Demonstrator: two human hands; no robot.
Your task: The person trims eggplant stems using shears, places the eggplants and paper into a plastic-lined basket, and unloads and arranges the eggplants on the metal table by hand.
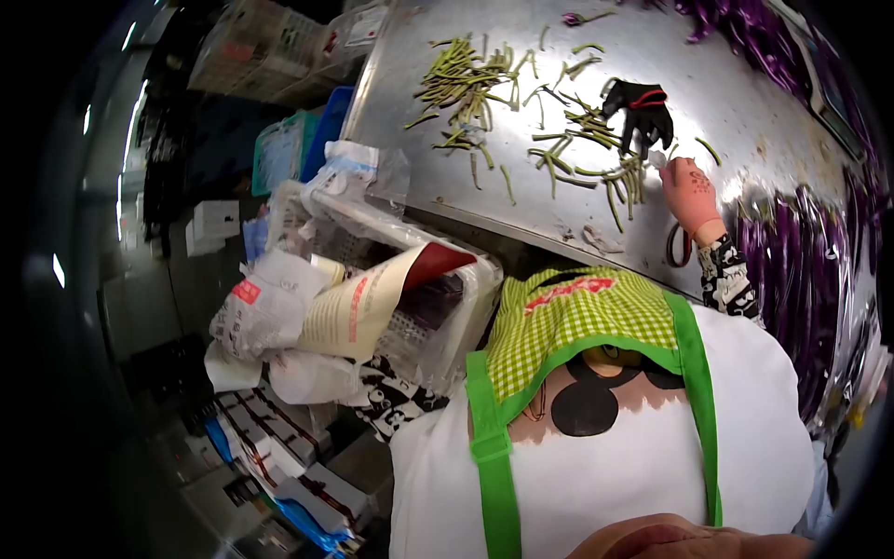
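My right hand [691, 194], in a pinkish-orange glove with red print, rests on the metal table with its fingers curled in. A small whitish scrap shows at its fingertips; what it grips, if anything, is unclear. Just beyond lies a black glove [644, 116] with red trim, and nearer me a dark loop with red on it [678, 246]. My left sleeve [396, 396], black-and-white patterned, reaches to crumpled white plastic [312, 376] and a cream printed paper sheet or bag [358, 303]; these hide the fingers of my left hand. A printed white plastic bag [265, 303] adjoins them.
Green stem-like pieces [461, 84] lie scattered over the metal table [400, 102]. Purple eggplants [792, 289] are bundled along the right, with more at the top right. A white plastic basket [480, 303] stands left of me, beside teal and blue crates [284, 149] and cartons [265, 51].
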